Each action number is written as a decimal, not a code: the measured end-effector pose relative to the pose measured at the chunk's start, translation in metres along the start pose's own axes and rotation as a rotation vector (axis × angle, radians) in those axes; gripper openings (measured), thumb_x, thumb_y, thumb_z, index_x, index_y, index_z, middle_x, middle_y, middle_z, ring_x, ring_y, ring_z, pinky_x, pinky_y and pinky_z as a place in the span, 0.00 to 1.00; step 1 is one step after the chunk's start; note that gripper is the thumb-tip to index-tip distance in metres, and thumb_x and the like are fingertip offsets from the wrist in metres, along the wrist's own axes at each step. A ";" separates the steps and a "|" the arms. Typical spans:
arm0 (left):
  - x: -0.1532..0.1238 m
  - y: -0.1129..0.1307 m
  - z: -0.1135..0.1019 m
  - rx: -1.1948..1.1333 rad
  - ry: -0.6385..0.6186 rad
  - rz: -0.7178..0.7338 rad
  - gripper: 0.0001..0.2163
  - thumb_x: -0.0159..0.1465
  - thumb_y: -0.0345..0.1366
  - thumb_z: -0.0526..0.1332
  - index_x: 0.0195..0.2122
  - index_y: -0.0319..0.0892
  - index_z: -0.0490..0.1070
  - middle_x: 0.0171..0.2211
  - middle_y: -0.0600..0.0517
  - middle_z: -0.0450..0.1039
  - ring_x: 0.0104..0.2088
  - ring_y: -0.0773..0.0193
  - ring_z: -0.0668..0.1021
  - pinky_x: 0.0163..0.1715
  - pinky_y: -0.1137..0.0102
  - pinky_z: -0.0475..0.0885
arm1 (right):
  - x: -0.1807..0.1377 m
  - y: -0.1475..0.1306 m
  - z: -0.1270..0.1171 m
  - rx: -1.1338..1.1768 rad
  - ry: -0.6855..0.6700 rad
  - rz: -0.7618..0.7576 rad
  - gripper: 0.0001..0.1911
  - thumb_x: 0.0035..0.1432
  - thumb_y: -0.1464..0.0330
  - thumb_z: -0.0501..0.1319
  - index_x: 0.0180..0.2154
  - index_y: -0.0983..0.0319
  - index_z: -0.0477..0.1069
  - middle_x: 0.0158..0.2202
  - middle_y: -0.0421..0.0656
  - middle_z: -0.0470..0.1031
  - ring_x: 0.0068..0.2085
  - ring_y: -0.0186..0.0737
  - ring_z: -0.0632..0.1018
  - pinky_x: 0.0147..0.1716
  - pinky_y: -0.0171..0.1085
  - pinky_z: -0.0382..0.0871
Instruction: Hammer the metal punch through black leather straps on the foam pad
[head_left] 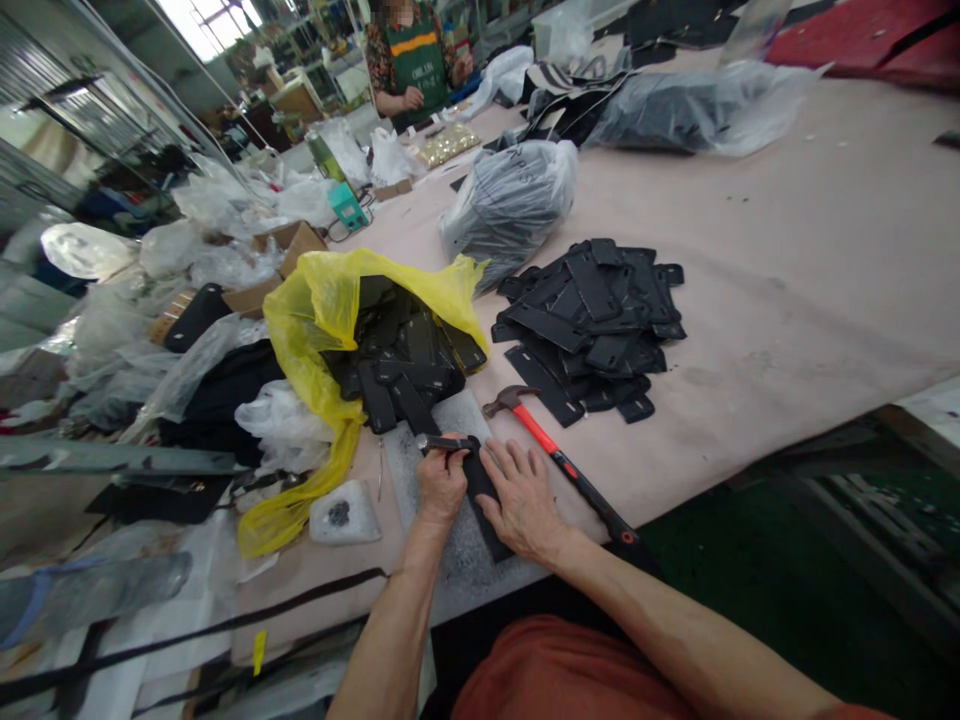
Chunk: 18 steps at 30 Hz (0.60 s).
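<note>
My left hand (441, 492) is closed around a short dark metal rod (442, 443), which looks like a hand punch. Its end meets the upper part of a black strip-shaped piece (491, 538). Flat on that same piece, fingers stretched out, lies my right hand (521, 500). Beneath both is a grey speckled slab (465, 580). A claw hammer (559, 455) with a red and black handle rests just right of my right hand. Similar black pieces form a heap (592, 310) beyond it, and more fill an open yellow plastic bag (315, 310).
A white container with dark bits (345, 515) and a thin metal pin (380, 470) lie left of the slab. Behind the heap stands a tied grey plastic bag (514, 205). Plastic bags clutter the left side. Across the table a person in a green apron (416, 65) stands.
</note>
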<state>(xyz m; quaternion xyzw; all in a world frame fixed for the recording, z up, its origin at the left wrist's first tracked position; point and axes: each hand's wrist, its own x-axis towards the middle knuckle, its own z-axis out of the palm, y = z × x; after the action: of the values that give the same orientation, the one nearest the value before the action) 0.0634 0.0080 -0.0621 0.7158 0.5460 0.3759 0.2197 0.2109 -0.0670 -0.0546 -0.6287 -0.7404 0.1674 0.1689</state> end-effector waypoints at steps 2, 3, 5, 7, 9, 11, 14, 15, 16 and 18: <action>0.001 0.001 0.002 0.041 -0.020 0.021 0.07 0.64 0.33 0.56 0.40 0.43 0.73 0.39 0.49 0.79 0.42 0.58 0.80 0.45 0.61 0.75 | 0.001 -0.001 -0.001 0.001 -0.002 -0.004 0.34 0.61 0.61 0.55 0.66 0.61 0.53 0.69 0.46 0.50 0.66 0.59 0.52 0.62 0.59 0.42; 0.002 0.001 0.002 0.054 -0.032 0.026 0.08 0.64 0.32 0.56 0.41 0.43 0.73 0.40 0.49 0.79 0.42 0.58 0.80 0.45 0.61 0.75 | 0.001 0.000 -0.003 0.005 -0.004 -0.012 0.33 0.61 0.61 0.55 0.66 0.61 0.54 0.69 0.47 0.51 0.66 0.58 0.53 0.62 0.58 0.42; 0.003 0.002 0.002 0.065 -0.052 0.029 0.08 0.64 0.31 0.56 0.41 0.43 0.73 0.41 0.48 0.79 0.43 0.58 0.80 0.46 0.61 0.75 | 0.003 0.002 -0.009 0.027 -0.004 -0.034 0.30 0.61 0.61 0.55 0.64 0.61 0.58 0.67 0.48 0.54 0.65 0.57 0.56 0.61 0.57 0.45; 0.003 0.002 0.001 0.065 -0.057 0.019 0.09 0.63 0.30 0.55 0.42 0.43 0.73 0.41 0.48 0.79 0.44 0.57 0.80 0.46 0.61 0.75 | 0.004 0.011 -0.019 0.054 0.026 -0.027 0.26 0.62 0.62 0.54 0.60 0.61 0.62 0.65 0.49 0.58 0.62 0.55 0.59 0.60 0.53 0.51; 0.003 0.001 0.001 0.061 -0.059 0.005 0.10 0.62 0.29 0.56 0.42 0.44 0.73 0.40 0.49 0.79 0.43 0.57 0.80 0.46 0.61 0.75 | 0.004 0.025 -0.031 0.042 0.088 0.036 0.23 0.63 0.63 0.55 0.57 0.62 0.64 0.63 0.52 0.60 0.59 0.54 0.63 0.56 0.50 0.56; 0.002 0.000 0.001 0.060 -0.064 -0.003 0.10 0.62 0.29 0.56 0.42 0.44 0.73 0.40 0.49 0.79 0.43 0.56 0.80 0.46 0.61 0.75 | 0.002 0.043 -0.042 -0.022 0.132 0.138 0.23 0.61 0.64 0.56 0.57 0.64 0.63 0.60 0.55 0.62 0.56 0.55 0.66 0.52 0.49 0.60; 0.001 -0.001 0.003 0.068 -0.068 0.006 0.09 0.62 0.29 0.57 0.42 0.45 0.72 0.40 0.49 0.79 0.43 0.56 0.80 0.45 0.61 0.75 | -0.003 0.067 -0.053 -0.105 0.035 0.228 0.16 0.60 0.67 0.57 0.49 0.65 0.66 0.48 0.54 0.69 0.47 0.51 0.71 0.44 0.43 0.63; 0.001 -0.002 0.003 0.074 -0.068 0.010 0.09 0.62 0.30 0.57 0.41 0.45 0.72 0.39 0.49 0.79 0.42 0.57 0.80 0.45 0.62 0.75 | -0.005 0.072 -0.055 -0.103 -0.016 0.243 0.12 0.60 0.68 0.57 0.45 0.64 0.67 0.43 0.52 0.71 0.43 0.48 0.72 0.41 0.41 0.64; 0.001 -0.002 0.004 0.081 -0.068 0.013 0.08 0.62 0.30 0.57 0.41 0.45 0.72 0.39 0.49 0.79 0.42 0.57 0.80 0.44 0.62 0.75 | -0.005 0.075 -0.056 -0.075 -0.063 0.257 0.08 0.59 0.68 0.57 0.41 0.63 0.67 0.39 0.50 0.71 0.40 0.45 0.73 0.38 0.39 0.64; 0.001 -0.002 0.004 0.098 -0.070 0.015 0.07 0.62 0.30 0.57 0.40 0.45 0.72 0.37 0.50 0.78 0.40 0.57 0.80 0.43 0.63 0.75 | -0.006 0.075 -0.057 0.095 -0.155 0.342 0.04 0.57 0.70 0.57 0.36 0.62 0.65 0.33 0.45 0.71 0.34 0.40 0.73 0.32 0.36 0.63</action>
<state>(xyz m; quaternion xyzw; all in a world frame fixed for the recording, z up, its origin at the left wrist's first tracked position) 0.0655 0.0098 -0.0659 0.7423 0.5504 0.3252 0.2007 0.3035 -0.0591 -0.0388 -0.7221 -0.6247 0.2762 0.1100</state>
